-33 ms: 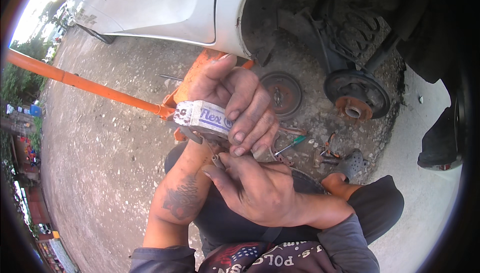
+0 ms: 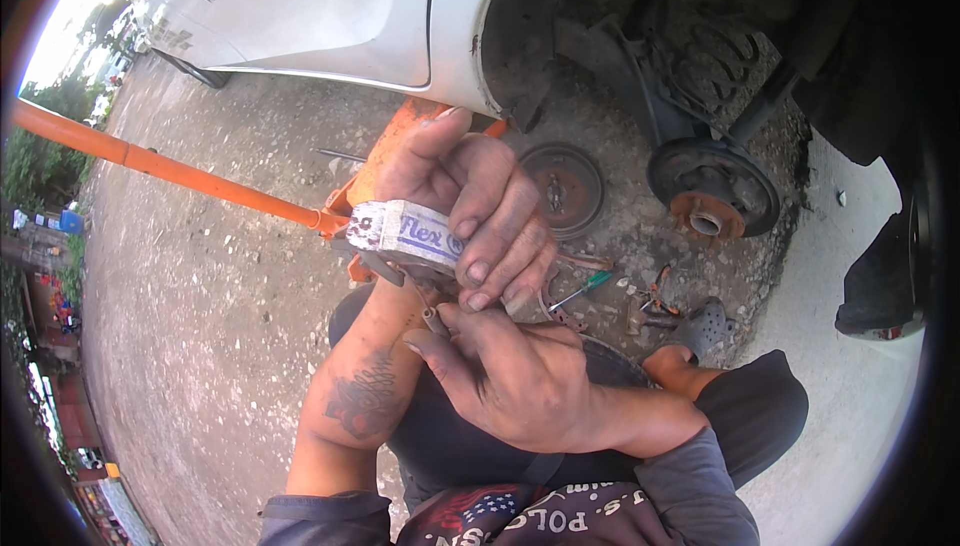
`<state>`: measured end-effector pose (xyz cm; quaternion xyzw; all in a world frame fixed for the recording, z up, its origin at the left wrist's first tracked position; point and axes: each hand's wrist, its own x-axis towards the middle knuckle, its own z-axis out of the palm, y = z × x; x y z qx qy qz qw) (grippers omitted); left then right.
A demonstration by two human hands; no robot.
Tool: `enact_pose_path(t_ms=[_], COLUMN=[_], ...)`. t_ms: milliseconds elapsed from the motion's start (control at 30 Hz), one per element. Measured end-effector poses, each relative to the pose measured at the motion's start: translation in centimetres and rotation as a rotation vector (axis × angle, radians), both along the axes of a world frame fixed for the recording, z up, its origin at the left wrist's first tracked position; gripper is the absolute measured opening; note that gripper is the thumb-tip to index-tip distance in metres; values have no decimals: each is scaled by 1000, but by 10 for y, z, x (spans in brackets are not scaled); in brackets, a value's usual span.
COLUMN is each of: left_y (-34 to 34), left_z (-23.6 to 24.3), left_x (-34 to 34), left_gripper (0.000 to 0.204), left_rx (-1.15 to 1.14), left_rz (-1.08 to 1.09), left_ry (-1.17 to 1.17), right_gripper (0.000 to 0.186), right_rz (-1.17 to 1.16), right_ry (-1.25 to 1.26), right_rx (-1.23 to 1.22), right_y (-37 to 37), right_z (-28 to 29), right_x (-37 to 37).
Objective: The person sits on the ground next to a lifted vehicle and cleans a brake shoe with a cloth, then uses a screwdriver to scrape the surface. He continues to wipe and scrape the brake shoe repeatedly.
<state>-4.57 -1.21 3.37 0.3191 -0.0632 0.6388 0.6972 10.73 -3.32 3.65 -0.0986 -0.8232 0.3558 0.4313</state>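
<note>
My left hand (image 2: pixel 480 201) is raised in front of me, with its fingers wrapped over a curved brake shoe (image 2: pixel 405 231) that has a pale lining. The hand is dirty. Just below it, my right hand (image 2: pixel 515 381) pinches a small thin metal tool (image 2: pixel 433 320). The tool's tip touches the underside of the shoe. What the tip works on is hidden by my fingers.
A white car body (image 2: pixel 340 16) stands ahead with its wheel off and the bare hub (image 2: pixel 712 191) showing. A brake drum (image 2: pixel 562 186) lies on the gravel. Nearby are an orange jack handle (image 2: pixel 170 171), a green-handled screwdriver (image 2: pixel 585 288), loose small parts (image 2: pixel 650 308) and a grey clog (image 2: pixel 705 326).
</note>
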Motion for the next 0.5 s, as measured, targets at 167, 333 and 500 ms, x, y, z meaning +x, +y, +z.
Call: enact_pose_path(t_ms=[167, 333, 500], left_y=[6, 9, 10], left_z=[-3, -3, -8], left_x=[-6, -9, -8], left_gripper=[62, 61, 61], left_rx=[0, -115, -245], left_rz=[-12, 119, 226], left_ry=[0, 54, 93], right_gripper=[25, 26, 22], right_rz=[20, 29, -2], right_ry=[-42, -36, -24], right_rx=[-9, -137, -105], right_y=[7, 15, 26], right_z=[2, 0, 0], right_x=[0, -3, -1])
